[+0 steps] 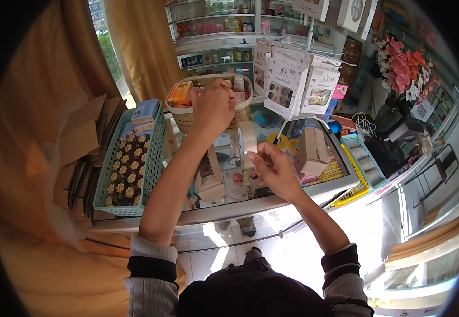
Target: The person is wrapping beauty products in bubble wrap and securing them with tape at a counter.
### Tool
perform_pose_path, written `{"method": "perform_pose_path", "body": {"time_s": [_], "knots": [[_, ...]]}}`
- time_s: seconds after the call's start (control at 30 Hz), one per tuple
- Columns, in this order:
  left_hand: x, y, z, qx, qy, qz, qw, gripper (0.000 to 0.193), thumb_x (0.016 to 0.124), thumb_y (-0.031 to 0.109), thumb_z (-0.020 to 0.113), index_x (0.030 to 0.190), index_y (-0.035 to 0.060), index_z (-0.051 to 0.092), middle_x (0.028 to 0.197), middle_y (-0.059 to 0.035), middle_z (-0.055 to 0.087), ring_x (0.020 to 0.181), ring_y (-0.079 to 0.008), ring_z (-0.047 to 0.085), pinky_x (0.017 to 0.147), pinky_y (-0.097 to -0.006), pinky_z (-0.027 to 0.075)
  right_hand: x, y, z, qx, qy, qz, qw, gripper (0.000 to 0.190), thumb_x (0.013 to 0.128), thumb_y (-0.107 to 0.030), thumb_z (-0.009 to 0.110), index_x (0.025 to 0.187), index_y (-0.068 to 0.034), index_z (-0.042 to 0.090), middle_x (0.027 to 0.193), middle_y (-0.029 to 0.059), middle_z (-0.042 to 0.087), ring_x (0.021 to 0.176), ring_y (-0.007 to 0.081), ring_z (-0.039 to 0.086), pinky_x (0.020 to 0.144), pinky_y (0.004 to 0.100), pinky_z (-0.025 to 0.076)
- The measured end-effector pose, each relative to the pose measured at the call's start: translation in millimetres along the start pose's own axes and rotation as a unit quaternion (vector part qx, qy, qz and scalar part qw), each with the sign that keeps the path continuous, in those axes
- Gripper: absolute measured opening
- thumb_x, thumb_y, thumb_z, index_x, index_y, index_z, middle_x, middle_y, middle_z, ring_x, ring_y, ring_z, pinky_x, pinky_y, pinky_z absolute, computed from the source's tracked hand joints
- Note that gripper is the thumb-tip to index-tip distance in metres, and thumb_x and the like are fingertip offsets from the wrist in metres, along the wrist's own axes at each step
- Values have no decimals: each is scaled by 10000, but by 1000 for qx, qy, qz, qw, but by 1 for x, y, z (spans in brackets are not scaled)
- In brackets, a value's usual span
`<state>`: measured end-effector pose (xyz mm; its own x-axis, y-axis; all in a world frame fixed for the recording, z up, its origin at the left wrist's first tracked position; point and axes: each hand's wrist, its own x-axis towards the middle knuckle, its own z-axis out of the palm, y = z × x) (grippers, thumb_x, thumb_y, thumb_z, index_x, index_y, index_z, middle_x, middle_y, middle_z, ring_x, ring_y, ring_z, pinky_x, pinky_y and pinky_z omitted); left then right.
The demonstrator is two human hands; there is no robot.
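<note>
My right hand (275, 168) grips a roll of beige packing tape (248, 143), held on edge above the glass counter (229, 208). My left hand (214, 105) is over a beige woven plastic basket (182, 119) at the counter's far side; its fingers are bent, and what lies under them is hidden. In the basket are an orange box (180, 93) and other small packages. Between my arms, a long narrow cardboard box (209, 180) lies on the glass. Beyond my right hand, another cardboard box (313, 150) sits by rolls of yellow tape (277, 141).
A teal basket (156, 154) of bottles with gold flower caps stands left, beside folded cardboard boxes (81, 138). A rack of press-on nail packs (284, 83) rises at the back. Right are a yellow basket (358, 190), white cables (364, 125) and artificial flowers (401, 67).
</note>
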<state>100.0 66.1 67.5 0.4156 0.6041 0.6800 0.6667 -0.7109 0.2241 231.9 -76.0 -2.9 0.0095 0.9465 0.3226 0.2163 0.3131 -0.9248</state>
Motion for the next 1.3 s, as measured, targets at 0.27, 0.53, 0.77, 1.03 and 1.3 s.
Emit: {"method": "perform_pose_path", "body": {"time_s": [0.27,0.53,0.77,1.03,1.3], "knots": [[-7,6,-10,-24,18,8,999,88,805,161,684,840,82,696,1046,4,600,969,-232,576,876,-421,321,-7,-5,11,19,23,12,999,157,952,-161,561,866,-49,494,681,-27,509,567,10,492,443,181,426],[-12,1,-24,-42,-39,-1,998,109,802,180,679,868,97,706,1127,6,581,1008,-212,574,883,-454,357,-20,-19,14,38,2,4,999,191,956,-151,549,821,-43,468,615,-21,478,492,12,442,412,190,398],[-25,2,-26,7,-73,-2,997,137,810,223,668,870,107,711,1236,-7,531,1088,-243,538,914,-483,342,-29,-20,18,6,-16,28,999,207,952,-137,552,790,-39,469,568,-10,460,445,29,440,393,197,373],[-34,1,-44,-110,-251,7,962,1020,447,724,773,1145,11,563,1445,-196,306,1349,-360,331,1099,-553,200,-30,-35,6,54,-5,55,997,146,948,-121,546,854,-13,517,646,22,506,512,71,502,423,220,416],[-32,12,-59,-58,-264,-15,963,1024,441,706,785,1152,14,535,1458,-188,280,1339,-374,340,1100,-538,218,-12,-13,-31,-491,0,-7,871,243,813,-176,681,840,57,615,844,228,618,714,355,638,681,419,522]]}}
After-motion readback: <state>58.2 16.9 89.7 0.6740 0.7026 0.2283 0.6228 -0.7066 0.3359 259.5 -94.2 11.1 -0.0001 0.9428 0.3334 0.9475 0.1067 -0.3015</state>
